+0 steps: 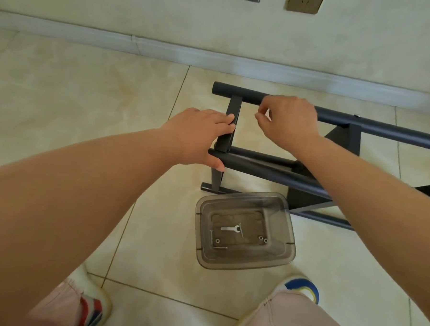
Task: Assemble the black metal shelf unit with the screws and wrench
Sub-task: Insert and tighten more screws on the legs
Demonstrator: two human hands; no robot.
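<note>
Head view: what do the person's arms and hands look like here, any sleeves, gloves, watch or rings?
Both forearms are bare right up to the frame edge, with no sleeves in view. The left hand and right hand wear no gloves, and no watch, bracelet or ring shows on the wrists or the visible fingers. No marks or tattoos can be seen.

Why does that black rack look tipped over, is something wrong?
Nothing looks damaged. The black shelf frame lies on its side on the tile floor, mid-assembly; the wrench and screws sit loose in the plastic container.
</note>
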